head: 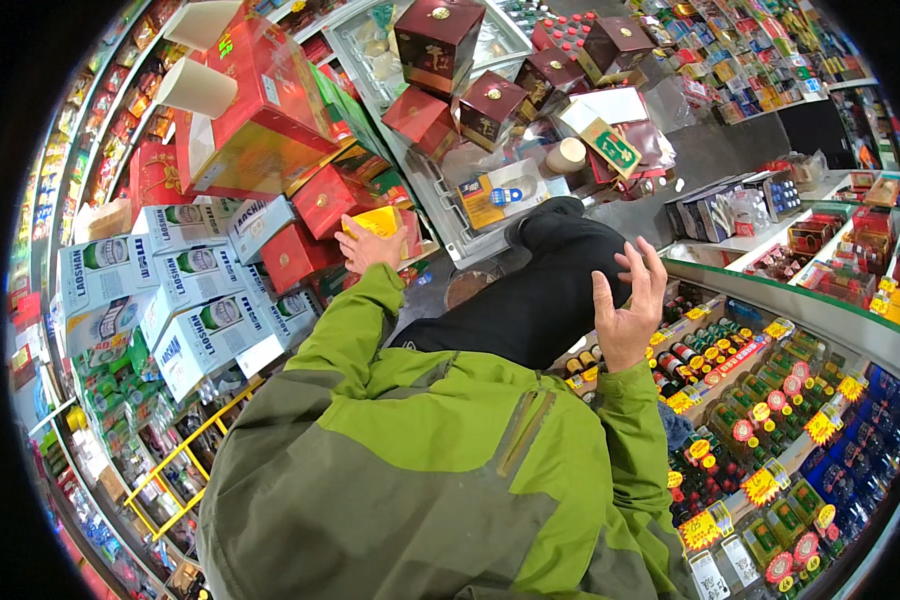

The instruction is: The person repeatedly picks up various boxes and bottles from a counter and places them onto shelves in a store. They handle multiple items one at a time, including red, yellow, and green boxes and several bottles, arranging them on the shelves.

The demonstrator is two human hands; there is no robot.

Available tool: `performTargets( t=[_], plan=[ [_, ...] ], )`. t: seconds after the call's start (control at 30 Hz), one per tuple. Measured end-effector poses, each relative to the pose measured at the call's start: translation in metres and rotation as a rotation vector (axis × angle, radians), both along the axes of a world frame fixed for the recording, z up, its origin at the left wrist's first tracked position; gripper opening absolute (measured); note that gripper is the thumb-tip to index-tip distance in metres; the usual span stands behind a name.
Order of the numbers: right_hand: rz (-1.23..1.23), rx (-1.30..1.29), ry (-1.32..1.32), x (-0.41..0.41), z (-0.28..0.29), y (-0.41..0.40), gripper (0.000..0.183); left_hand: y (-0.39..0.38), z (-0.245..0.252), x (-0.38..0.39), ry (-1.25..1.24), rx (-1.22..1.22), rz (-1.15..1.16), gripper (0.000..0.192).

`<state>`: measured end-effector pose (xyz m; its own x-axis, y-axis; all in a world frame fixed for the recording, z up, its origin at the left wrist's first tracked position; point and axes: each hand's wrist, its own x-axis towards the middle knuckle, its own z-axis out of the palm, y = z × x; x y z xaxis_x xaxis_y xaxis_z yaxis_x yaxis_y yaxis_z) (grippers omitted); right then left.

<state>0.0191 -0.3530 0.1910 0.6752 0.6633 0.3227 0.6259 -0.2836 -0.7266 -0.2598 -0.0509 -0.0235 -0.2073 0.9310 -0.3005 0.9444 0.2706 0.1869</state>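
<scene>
My left hand reaches forward with spread fingers against a small yellow box. Whether it grips the box or only rests on it, I cannot tell. Red cartons are stacked just beyond and beside that hand, with another red carton to its left. My right hand is raised in the air, fingers apart, holding nothing. It is nearest to my bent leg in black trousers and the bottle shelves at the right.
Pale blue Laoshan beer cartons are piled at the left. Ahead, a chest freezer carries dark red boxes and a yellow-and-white carton. A glass-edged counter runs along the right. A yellow metal rack stands lower left.
</scene>
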Motion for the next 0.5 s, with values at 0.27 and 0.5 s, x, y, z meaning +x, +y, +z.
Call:
performTargets(
  t=[0.27,0.5],
  plan=[
    [-0.168,-0.043,-0.245,0.02,0.016,-0.043,0.051,-0.004,0.037,-0.013,-0.611,0.472,-0.1,0.089],
    [-0.685,0.268,-0.687,0.126,0.186,-0.136,0.058,-0.028,0.109,0.17,-1.682,-0.136,-0.538,0.057]
  ],
)
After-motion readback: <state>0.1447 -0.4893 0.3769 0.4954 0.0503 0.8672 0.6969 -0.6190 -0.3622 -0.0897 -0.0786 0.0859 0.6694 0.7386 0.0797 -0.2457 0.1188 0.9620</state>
